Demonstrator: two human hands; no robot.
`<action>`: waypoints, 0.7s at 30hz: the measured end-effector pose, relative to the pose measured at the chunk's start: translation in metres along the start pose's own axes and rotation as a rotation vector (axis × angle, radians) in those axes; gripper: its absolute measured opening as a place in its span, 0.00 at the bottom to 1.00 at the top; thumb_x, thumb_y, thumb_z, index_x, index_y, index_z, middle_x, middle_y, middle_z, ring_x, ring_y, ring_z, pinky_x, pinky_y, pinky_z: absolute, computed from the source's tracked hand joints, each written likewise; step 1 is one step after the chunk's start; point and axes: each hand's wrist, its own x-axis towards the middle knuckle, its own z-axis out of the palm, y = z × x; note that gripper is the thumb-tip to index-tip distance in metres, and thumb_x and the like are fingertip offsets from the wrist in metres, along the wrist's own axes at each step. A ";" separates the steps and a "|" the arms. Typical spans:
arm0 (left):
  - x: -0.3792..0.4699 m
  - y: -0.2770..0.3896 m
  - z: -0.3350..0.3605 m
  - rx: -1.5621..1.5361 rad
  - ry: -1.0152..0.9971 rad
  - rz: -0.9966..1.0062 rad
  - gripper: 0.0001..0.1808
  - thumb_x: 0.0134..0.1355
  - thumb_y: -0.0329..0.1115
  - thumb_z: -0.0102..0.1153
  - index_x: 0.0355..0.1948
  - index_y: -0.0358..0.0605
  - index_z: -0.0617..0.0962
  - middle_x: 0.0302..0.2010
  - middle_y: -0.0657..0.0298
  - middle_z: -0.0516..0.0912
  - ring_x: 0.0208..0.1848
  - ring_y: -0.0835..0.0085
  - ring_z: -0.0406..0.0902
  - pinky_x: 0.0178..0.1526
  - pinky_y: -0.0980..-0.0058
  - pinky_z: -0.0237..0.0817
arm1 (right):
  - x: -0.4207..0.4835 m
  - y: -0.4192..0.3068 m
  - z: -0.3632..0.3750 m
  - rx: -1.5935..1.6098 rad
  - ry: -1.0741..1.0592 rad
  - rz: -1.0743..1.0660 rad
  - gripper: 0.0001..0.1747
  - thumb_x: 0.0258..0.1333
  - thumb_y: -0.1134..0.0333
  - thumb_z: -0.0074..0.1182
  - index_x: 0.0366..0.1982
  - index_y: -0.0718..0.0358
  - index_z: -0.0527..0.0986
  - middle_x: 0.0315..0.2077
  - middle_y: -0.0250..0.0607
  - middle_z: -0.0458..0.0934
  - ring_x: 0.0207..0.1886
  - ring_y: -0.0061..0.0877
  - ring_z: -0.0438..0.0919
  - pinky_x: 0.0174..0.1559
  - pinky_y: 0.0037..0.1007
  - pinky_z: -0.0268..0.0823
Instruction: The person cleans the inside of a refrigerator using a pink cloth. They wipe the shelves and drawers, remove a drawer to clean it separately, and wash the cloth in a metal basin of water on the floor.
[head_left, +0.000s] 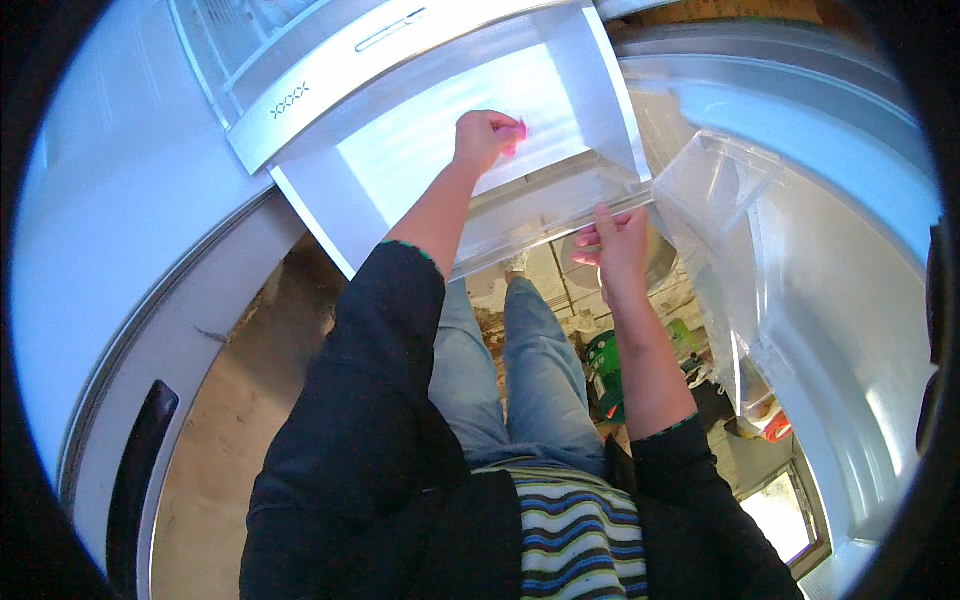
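Observation:
My left hand (487, 141) reaches into a pulled-out fridge drawer (360, 184) and pinches a small pink cloth (513, 138) over the bright white drawer floor. The drawer has white side walls and a clear plastic front. At the outer edge of that front, towards the right, is my right hand (616, 244). Its fingers are apart and bent, with nothing seen between them; fingertips are at or just below the clear rim, and whether they press on it is unclear.
A white panel (315, 82) spans above the drawer. Fridge doors stand open on both sides, the left with a dark handle (139, 480), the right with clear door bins (712, 217). A round pale object (656, 259) and a green item (606, 367) lie low by my legs.

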 end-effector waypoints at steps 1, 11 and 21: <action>-0.005 0.017 -0.002 -0.333 -0.029 -0.165 0.10 0.58 0.28 0.65 0.41 0.37 0.85 0.34 0.60 0.85 0.43 0.70 0.81 0.49 0.73 0.74 | 0.001 0.001 -0.001 -0.002 -0.007 0.001 0.18 0.66 0.63 0.54 0.37 0.60 0.56 0.28 0.46 0.75 0.24 0.25 0.78 0.21 0.31 0.77; -0.180 0.087 -0.039 -1.420 -0.107 0.071 0.20 0.68 0.35 0.57 0.56 0.36 0.72 0.53 0.58 0.78 0.58 0.66 0.73 0.66 0.68 0.62 | 0.009 0.014 -0.018 -0.143 -0.131 -0.067 0.16 0.66 0.62 0.53 0.40 0.61 0.59 0.31 0.46 0.77 0.28 0.26 0.79 0.27 0.30 0.78; -0.342 0.167 -0.010 -1.460 -0.167 0.130 0.25 0.71 0.39 0.49 0.63 0.30 0.67 0.60 0.52 0.74 0.61 0.63 0.71 0.68 0.65 0.60 | -0.140 -0.002 -0.079 -0.271 -0.696 -0.241 0.21 0.68 0.52 0.48 0.51 0.60 0.73 0.37 0.38 0.81 0.32 0.21 0.80 0.35 0.24 0.73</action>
